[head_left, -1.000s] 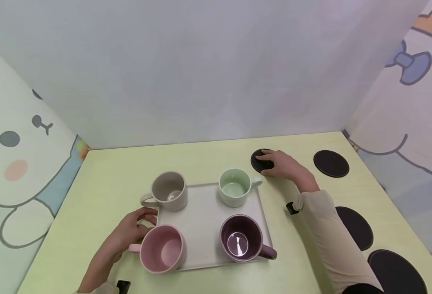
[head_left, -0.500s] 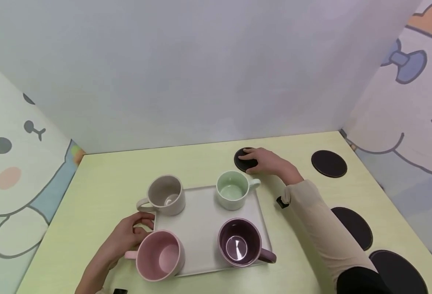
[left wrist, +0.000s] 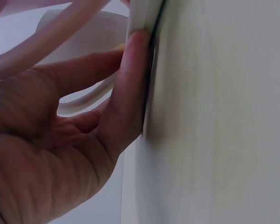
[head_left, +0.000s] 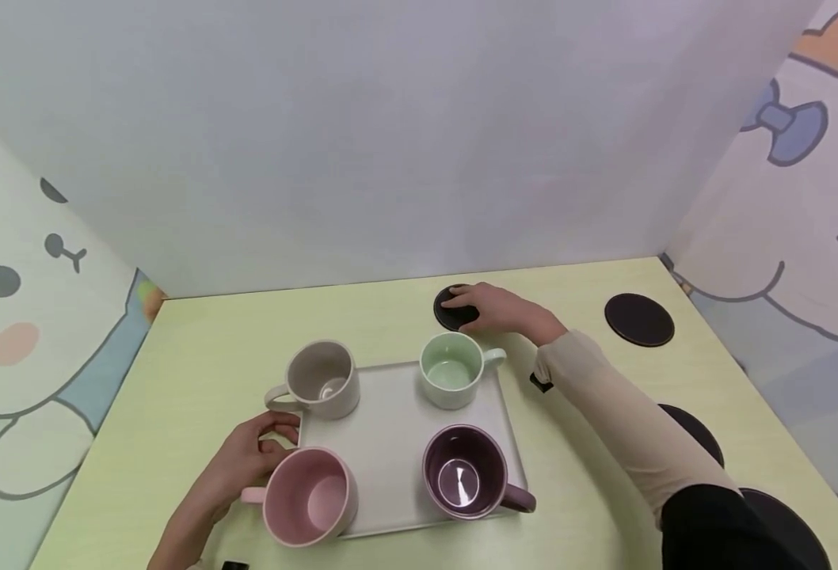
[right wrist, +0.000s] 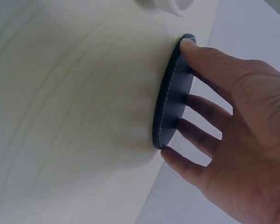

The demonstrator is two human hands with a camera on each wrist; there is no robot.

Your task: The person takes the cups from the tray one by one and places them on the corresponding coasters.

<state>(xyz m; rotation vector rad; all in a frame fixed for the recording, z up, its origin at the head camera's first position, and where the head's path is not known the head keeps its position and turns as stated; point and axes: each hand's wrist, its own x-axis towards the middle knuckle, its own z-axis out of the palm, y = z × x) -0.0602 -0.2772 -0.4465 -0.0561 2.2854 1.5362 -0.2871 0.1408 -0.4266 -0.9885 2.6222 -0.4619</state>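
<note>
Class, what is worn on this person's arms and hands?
The left hand and right hand are ungloved. The right arm has a beige sleeve, a black covering further up and a small black piece near the cuff. A similar black piece shows beside the left arm.

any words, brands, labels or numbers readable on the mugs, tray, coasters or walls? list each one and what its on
None: no readable text shows in any view.
The pink mug, gray mug, green mug, purple mug, white tray and held black coaster show no lettering.
The walls carry drawings, such as a blue bow.
</note>
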